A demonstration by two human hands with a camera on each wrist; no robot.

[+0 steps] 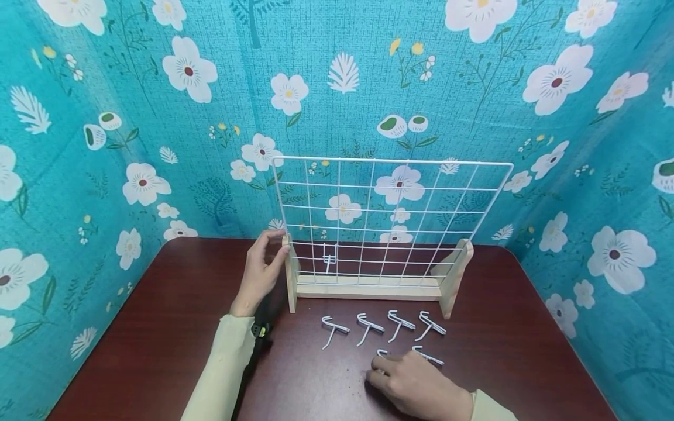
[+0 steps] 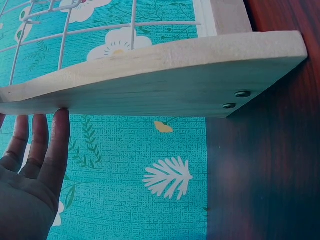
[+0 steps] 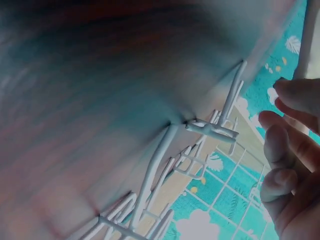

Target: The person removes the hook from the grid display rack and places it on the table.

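Observation:
My left hand (image 1: 259,272) is at the left wooden upright (image 1: 290,280) of a white wire grid rack (image 1: 363,227). In the left wrist view, fairly straight fingertips (image 2: 61,117) touch that upright's outer face. One white hook (image 1: 329,258) hangs low on the grid's left part. Several similar metal hooks (image 1: 370,327) lie on the table before the rack. Over the nearer ones is my right hand (image 1: 416,386), its fingers loosely bent, partly covering a hook (image 1: 382,353). Nothing shows between those fingers (image 3: 280,142) in the right wrist view.
The rack's pale wooden base bar (image 1: 368,290) joins the left upright to a right upright (image 1: 456,280). All stands on a dark reddish-brown table (image 1: 174,327). Blue flowered cloth (image 1: 221,140) surrounds the table at the back and sides.

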